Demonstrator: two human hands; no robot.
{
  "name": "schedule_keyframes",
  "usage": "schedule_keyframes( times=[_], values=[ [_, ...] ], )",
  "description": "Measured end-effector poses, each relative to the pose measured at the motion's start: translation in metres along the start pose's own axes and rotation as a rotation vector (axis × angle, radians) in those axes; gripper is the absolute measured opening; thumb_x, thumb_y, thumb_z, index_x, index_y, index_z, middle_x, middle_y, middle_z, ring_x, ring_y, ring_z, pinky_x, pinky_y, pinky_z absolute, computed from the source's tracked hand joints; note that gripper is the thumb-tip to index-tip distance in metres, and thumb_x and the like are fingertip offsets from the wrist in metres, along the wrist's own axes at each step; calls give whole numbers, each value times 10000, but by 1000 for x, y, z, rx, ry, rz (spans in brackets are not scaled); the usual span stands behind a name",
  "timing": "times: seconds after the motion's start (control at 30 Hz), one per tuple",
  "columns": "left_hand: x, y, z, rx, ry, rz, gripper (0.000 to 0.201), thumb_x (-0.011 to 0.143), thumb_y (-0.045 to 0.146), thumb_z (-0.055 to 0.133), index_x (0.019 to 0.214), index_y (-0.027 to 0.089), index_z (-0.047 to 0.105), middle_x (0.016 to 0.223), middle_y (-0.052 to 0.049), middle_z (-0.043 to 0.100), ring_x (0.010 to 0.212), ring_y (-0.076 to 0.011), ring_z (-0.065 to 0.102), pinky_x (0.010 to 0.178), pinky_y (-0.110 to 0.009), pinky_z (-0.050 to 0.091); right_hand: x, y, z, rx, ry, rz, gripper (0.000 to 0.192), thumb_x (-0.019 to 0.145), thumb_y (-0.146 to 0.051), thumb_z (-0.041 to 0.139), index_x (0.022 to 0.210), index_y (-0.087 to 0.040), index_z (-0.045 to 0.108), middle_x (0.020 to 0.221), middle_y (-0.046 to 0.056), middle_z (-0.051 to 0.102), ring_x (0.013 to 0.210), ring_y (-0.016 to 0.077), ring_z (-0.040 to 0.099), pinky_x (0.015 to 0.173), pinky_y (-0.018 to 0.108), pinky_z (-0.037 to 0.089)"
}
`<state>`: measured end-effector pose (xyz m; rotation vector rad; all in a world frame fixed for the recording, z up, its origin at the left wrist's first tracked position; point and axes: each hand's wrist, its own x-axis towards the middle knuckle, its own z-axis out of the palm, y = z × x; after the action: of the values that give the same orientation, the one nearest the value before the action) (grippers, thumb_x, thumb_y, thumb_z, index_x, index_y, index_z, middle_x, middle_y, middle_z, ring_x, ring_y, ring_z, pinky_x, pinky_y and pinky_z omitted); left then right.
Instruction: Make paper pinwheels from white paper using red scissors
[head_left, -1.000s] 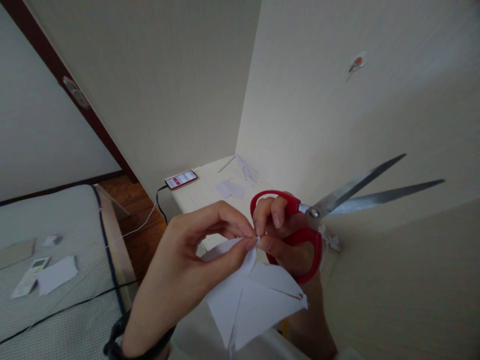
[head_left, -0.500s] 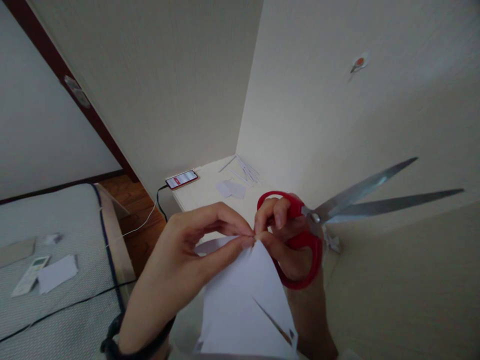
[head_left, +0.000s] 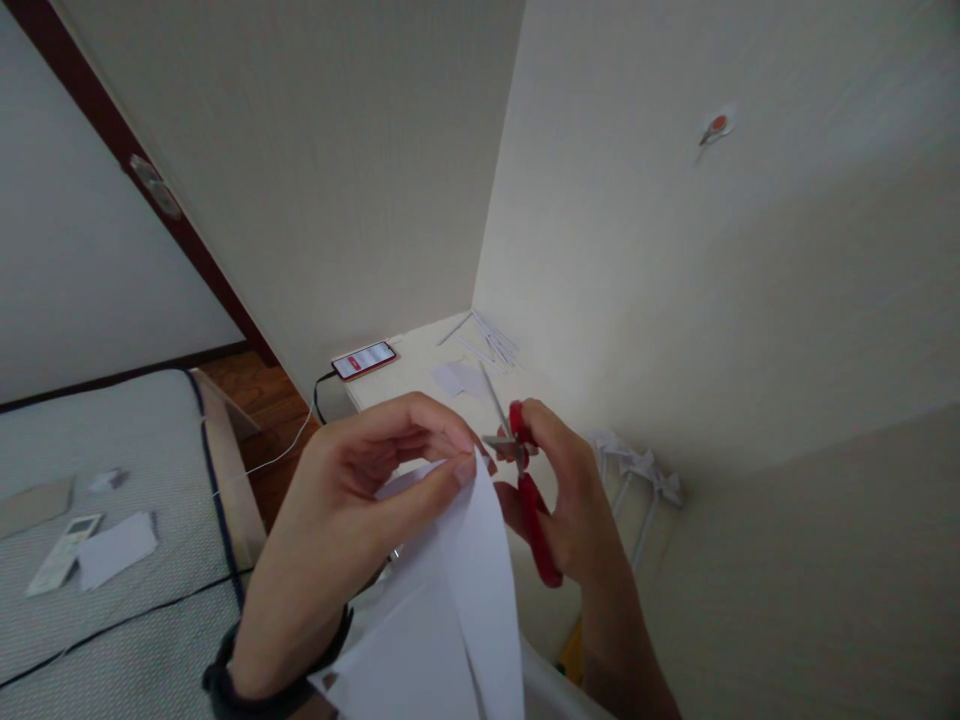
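My left hand (head_left: 375, 490) pinches the top corner of a folded white sheet of paper (head_left: 480, 570) between thumb and fingers. The paper hangs down toward me, with slits cut into its lower part. To its right, my right hand (head_left: 566, 490) has its fingers through the red handles of a pair of scissors (head_left: 534, 515). The blades are parted and point up and to the left, close to the pinched corner of the paper. Part of the right hand's fingers is hidden behind the handles.
Behind the hands, a small white table (head_left: 409, 365) bears a phone (head_left: 364, 360) on a cable, thin white sticks (head_left: 491, 340) and paper pieces (head_left: 454, 377). White paper shapes on sticks (head_left: 637, 465) stand at right. On the mattress (head_left: 112, 410) lie a remote control (head_left: 64, 555) and white paper (head_left: 116, 550).
My right hand has let go of the paper corner and turned the scissors from pointing right to pointing up-left, near the paper. The paper has swung slightly left in my left hand.
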<state>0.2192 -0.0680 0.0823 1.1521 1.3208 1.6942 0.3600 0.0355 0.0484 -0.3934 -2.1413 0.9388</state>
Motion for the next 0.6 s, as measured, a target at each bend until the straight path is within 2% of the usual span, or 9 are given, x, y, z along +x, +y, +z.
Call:
schedule_keyframes(
  times=[0.07, 0.23, 0.6],
  values=[
    [0, 0, -1, 9, 1, 3, 131, 801, 109, 677, 770, 234, 698, 761, 57, 706, 694, -95, 651, 651, -161, 498, 1, -2, 0, -61, -26, -31, 235, 763, -158, 636, 820, -237, 422, 796, -16, 482, 694, 156, 425, 611, 283, 350],
    [1, 2, 0, 46, 24, 54, 307, 731, -44, 610, 737, 249, 702, 728, 101, 697, 680, -49, 627, 642, -94, 466, 3, -4, 0, -90, -41, -52, 233, 747, -170, 660, 802, -227, 441, 787, -15, 471, 699, 158, 423, 617, 283, 354],
    [-3, 2, 0, 32, 44, 29, 352, 705, -61, 565, 727, 263, 702, 721, 107, 689, 711, -75, 644, 688, -144, 504, 3, -5, 0, -144, -35, -58, 236, 729, -136, 658, 750, -229, 442, 729, -30, 455, 670, 151, 429, 598, 282, 343]
  ],
)
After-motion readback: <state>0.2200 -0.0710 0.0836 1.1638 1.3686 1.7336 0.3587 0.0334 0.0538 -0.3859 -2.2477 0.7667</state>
